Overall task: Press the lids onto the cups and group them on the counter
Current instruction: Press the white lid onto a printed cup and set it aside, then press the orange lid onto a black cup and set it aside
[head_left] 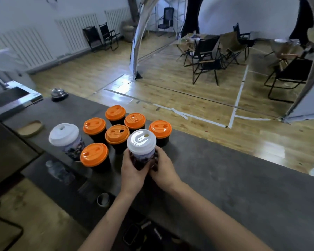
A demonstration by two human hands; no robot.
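Observation:
A printed cup with a white lid (141, 143) stands at the near right of the group, and both hands wrap round its body. My left hand (132, 171) grips it from the left, my right hand (161, 168) from the right. Several dark cups with orange lids (116, 134) stand close together just behind and left of it on the grey counter (243, 178). A second white-lidded printed cup (64, 135) stands at the left end of the group. All lids in view sit on their cups.
A service bell (59, 93) sits at the counter's far left, with a flat cork-coloured pad (31, 128) nearer. A plastic bottle (59, 171) lies on the lower shelf. A metal sink (9, 97) is at the left. Beyond the counter edge is wooden floor with folding chairs.

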